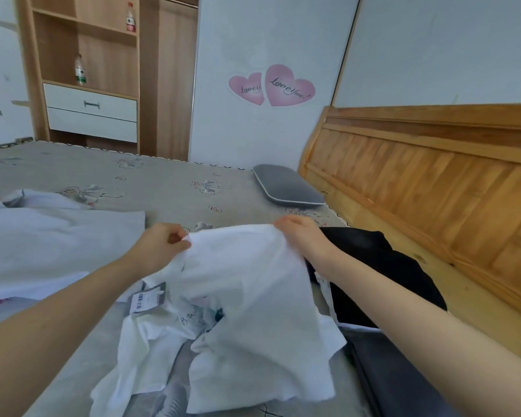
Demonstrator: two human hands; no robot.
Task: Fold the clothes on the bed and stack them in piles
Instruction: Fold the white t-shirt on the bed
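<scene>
Both hands are up over the bed (151,182), and the white T-shirt (238,284) hangs between them, lifted by its top edge. The left hand (160,245) pinches the left corner of that edge, thumb and fingers curled tight on the cloth. The right hand (301,236) grips the right corner, fingers folded over the fabric, knuckles toward the camera. The top edge runs almost level from 1 hand to the other, and the rest of the shirt drops down and bunches on the mattress below the forearms, some printed lettering showing in the folds. A dark hang tag (146,297) with a barcode peeks out just under the left wrist.

To the left, a pale grey garment (51,245) lies spread flat on the bed, well apart from the hands. To the right, a black garment (382,275) sits beside the wooden headboard (433,176), partly under the right forearm. A grey pillow (288,185) rests at the far end, near the headboard. 2 pink heart stickers (272,85) mark the wall.
</scene>
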